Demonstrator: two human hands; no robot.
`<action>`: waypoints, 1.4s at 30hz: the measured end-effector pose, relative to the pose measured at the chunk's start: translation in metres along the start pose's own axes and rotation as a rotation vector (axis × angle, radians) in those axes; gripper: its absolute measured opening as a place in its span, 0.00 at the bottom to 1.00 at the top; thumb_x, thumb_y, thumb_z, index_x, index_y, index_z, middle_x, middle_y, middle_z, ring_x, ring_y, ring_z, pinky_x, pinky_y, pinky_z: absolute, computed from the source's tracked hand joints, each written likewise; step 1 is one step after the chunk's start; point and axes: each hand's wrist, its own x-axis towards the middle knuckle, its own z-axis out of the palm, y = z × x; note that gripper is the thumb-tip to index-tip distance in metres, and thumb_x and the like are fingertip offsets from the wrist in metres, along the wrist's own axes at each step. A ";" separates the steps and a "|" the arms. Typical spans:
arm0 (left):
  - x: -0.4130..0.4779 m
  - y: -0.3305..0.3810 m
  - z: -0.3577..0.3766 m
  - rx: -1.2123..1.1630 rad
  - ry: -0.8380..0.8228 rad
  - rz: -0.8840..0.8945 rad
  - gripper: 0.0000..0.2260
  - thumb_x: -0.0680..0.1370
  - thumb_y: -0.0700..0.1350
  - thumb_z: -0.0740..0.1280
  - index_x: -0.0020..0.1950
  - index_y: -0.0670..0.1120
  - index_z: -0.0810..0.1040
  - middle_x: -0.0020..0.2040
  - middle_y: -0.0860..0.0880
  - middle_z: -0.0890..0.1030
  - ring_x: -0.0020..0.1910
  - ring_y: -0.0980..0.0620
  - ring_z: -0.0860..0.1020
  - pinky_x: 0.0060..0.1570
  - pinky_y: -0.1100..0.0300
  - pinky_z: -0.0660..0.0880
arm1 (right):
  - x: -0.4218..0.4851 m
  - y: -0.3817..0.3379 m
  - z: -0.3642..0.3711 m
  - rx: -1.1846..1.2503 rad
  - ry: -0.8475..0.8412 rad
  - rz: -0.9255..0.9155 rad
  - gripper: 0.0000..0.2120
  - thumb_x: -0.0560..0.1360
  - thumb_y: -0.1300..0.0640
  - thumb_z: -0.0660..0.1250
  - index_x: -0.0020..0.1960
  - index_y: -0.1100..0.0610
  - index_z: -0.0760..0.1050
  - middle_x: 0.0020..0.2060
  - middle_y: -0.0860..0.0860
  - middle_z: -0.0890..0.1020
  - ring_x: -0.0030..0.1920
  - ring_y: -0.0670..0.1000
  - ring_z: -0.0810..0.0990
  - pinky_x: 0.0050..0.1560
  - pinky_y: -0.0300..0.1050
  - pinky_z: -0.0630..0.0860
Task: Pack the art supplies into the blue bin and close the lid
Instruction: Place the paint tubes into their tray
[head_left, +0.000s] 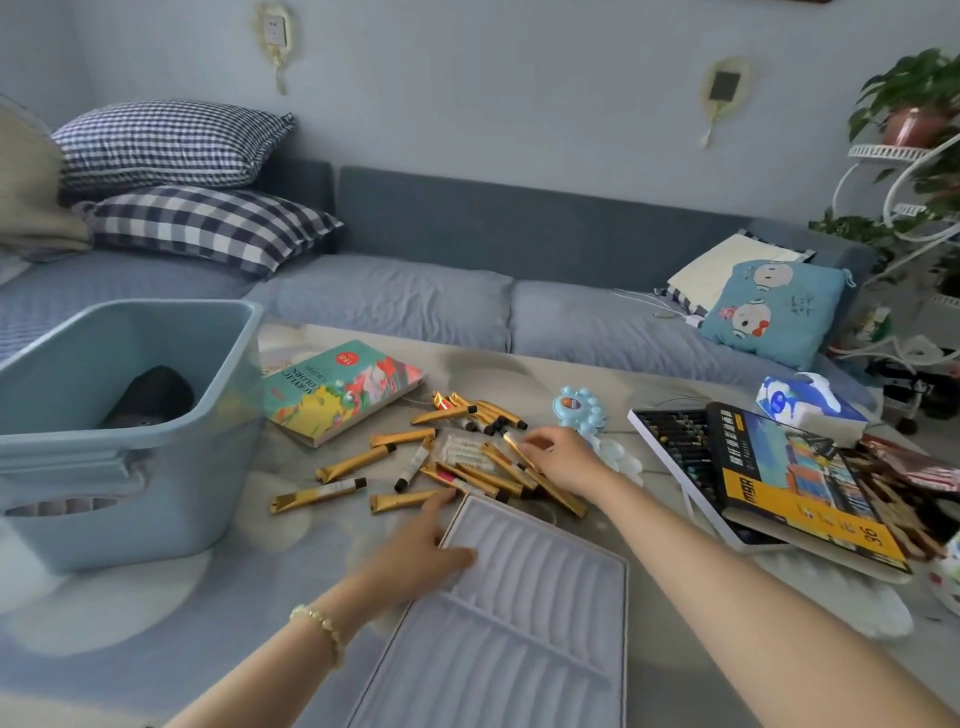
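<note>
The blue bin (156, 467) stands open at the left with a dark object (150, 397) inside; no lid shows. Several gold paint tubes (358, 460) lie scattered in the middle. My right hand (563, 460) rests on the pile, its fingers pinching gold tubes. My left hand (415, 553) lies on the far left corner of the empty white tube tray (519, 623), thumb on its surface, forefinger stretched toward a tube. The acrylic colours box (337, 389) lies beside the bin. An open oil pastel box (670, 441) and its lid (800, 483) sit at the right.
A light blue palette (579, 408) lies behind my right hand. A tissue pack (805, 402) and several brown sticks (893, 499) are at the far right. A sofa with cushions runs behind, and a plant stand (904, 156) is at the right.
</note>
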 end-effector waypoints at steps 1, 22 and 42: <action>-0.001 0.000 0.002 0.011 0.033 0.022 0.30 0.77 0.49 0.67 0.74 0.59 0.56 0.67 0.54 0.70 0.64 0.51 0.73 0.62 0.59 0.69 | 0.003 -0.001 0.007 -0.054 0.010 -0.008 0.16 0.78 0.50 0.63 0.64 0.54 0.74 0.56 0.50 0.78 0.56 0.50 0.76 0.56 0.43 0.73; 0.025 -0.016 -0.013 0.415 0.429 0.178 0.07 0.77 0.56 0.63 0.49 0.54 0.74 0.38 0.58 0.74 0.36 0.61 0.71 0.31 0.66 0.63 | -0.067 -0.020 0.041 0.762 -0.047 -0.013 0.18 0.72 0.64 0.71 0.59 0.57 0.71 0.39 0.54 0.82 0.31 0.46 0.82 0.32 0.40 0.79; 0.030 -0.034 -0.011 0.221 0.406 0.259 0.07 0.81 0.49 0.59 0.57 0.57 0.73 0.43 0.56 0.80 0.39 0.59 0.77 0.35 0.62 0.71 | -0.080 -0.014 0.088 0.009 -0.015 -0.309 0.12 0.76 0.53 0.67 0.59 0.48 0.76 0.42 0.47 0.77 0.37 0.42 0.73 0.39 0.31 0.71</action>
